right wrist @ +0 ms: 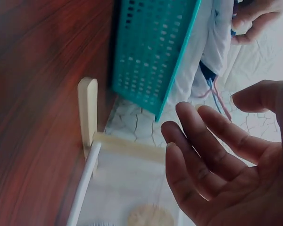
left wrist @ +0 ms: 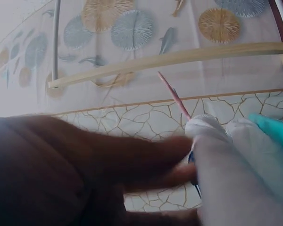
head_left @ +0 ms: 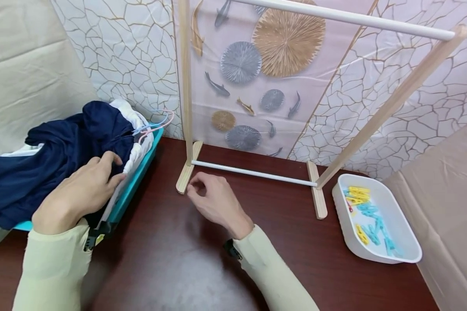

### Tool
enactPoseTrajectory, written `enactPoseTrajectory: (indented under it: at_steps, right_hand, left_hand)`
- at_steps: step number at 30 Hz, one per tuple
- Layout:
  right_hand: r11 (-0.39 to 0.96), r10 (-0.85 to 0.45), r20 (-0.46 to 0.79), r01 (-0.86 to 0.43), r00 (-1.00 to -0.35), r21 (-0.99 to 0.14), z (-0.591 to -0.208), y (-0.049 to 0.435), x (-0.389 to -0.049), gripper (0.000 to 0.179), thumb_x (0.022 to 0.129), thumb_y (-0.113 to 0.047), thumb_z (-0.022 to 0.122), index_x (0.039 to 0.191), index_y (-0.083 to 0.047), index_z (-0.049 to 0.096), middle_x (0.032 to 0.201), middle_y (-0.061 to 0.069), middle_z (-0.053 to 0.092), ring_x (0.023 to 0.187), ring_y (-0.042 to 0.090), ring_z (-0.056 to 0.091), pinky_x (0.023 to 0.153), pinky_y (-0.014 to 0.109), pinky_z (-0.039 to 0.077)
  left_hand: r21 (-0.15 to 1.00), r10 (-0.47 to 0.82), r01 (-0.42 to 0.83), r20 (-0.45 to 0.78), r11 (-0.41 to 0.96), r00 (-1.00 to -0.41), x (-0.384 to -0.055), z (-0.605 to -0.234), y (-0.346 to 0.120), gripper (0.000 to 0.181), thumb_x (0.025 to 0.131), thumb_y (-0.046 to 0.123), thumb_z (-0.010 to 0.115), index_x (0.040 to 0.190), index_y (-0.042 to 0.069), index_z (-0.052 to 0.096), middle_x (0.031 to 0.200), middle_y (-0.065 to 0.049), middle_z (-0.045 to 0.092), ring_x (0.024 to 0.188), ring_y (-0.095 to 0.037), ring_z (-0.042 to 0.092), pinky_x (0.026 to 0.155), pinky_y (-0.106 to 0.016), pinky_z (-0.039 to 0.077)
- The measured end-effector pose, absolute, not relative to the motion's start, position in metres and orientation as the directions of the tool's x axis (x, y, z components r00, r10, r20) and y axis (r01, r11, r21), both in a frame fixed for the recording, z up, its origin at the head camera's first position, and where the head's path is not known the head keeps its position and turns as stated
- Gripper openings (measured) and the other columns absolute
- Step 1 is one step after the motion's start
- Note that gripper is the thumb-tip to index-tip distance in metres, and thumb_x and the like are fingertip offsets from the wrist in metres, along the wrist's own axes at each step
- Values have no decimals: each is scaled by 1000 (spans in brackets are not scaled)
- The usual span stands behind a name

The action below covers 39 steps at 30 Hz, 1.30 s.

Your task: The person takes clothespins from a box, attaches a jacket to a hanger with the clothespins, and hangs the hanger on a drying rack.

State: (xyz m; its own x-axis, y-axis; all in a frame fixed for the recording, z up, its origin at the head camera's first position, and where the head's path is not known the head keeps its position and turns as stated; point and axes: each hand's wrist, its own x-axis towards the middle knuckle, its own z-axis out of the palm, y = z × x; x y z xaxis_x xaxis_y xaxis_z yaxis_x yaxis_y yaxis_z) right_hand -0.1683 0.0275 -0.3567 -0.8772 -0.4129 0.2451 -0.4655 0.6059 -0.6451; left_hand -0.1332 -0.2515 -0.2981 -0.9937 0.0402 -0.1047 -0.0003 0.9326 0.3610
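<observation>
My left hand lies over navy cloth in a teal basket, its fingers bent; I cannot tell whether they pinch it. White cloth and pink and blue hangers sit just beyond those fingertips. My right hand is above the tabletop, loosely curled and holding nothing, near the rack's wooden foot. Well to its right stands a white tub of pegs.

Rumpled navy garment across basket
</observation>
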Motion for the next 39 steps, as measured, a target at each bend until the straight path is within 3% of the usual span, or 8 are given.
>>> enactPoseTrajectory:
  at_steps: [6,14,22,27,31,36,39]
  right_hand:
    - [553,-439,242,-473,-865,-686,-352,8,-176,12,96,-21,59,92,-22,70,81,-12,66,76,4,59,72,21,48]
    - [518,-453,228,-463,-862,-719,-351,-14,-180,11,97,-21,59,92,-23,68,84,-12,64,79,5,59,74,20,49]
    - [468,-488,246,-489,-837,-736,-341,-37,-184,10,99,-23,58,96,-21,68,83,-11,65,77,3,60,74,17,48]
    - [442,-490,258,-493,-833,-750,-334,-52,-186,13,102,-27,57,104,-21,69,89,-11,67,79,-1,61,76,14,48]
    - [391,-486,240,-455,-840,-800,-331,-64,-190,20,104,-30,55,113,-18,69,92,-6,72,78,0,65,74,15,49]
    - [285,-522,233,-425,-821,-859,-330,-75,-192,25,105,-27,55,123,-13,66,96,4,78,83,9,74,71,15,51]
    - [237,-533,258,-436,-805,-868,-330,-81,-193,27,105,-24,56,129,-13,64,102,4,77,86,6,73,75,13,52]
  left_hand:
    - [329,6,-18,-71,944,-997,-134,-299,-250,32,107,22,37,120,-1,57,120,-29,56,107,-48,55,85,-68,42]
    - [338,31,7,-64,941,-997,-140,-300,-250,24,103,20,46,113,6,63,111,-24,66,95,-40,62,74,-60,46]
    - [308,70,43,-75,950,-995,-144,-301,-250,21,100,16,45,97,1,58,88,-18,61,79,-32,59,65,-49,45]
    - [321,47,25,-62,947,-997,-140,-298,-248,21,98,16,40,84,5,50,79,-13,53,74,-29,57,62,-45,42]
    - [343,19,-7,-72,939,-997,-137,-293,-248,22,100,19,35,89,3,46,74,-12,50,66,-28,54,58,-40,39]
    - [359,-22,-55,-95,932,-995,-135,-291,-249,34,105,25,24,104,-7,36,73,-17,54,62,-32,57,58,-44,43]
    - [376,-19,-47,-77,925,-997,-135,-292,-250,36,105,25,23,108,-10,32,70,-17,54,59,-30,56,55,-42,42]
